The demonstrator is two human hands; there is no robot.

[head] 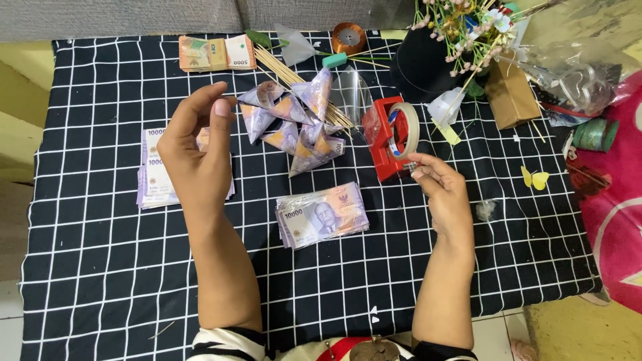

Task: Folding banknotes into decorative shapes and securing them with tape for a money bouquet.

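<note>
Left hand point(194, 144) raised, right hand point(445, 190) pinching tape point(404, 127)

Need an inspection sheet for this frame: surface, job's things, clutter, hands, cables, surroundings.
Surface: black cloth with white grid covers the table.
Job's things: red tape dispenser with clear tape roll; folded banknote cone at the left fingertips; pile of folded banknotes; flat purple banknote stack; second stack under the left hand.
Clutter: banded note bundle, wooden skewers, copper ribbon spool, yellow paper butterfly, brown box.
Hands: left hand pinches the cone; right hand pinches the tape end at the dispenser.
Cables: nothing seen.
Surroundings: flower bouquet, plastic bags, pink cloth at right.
</note>
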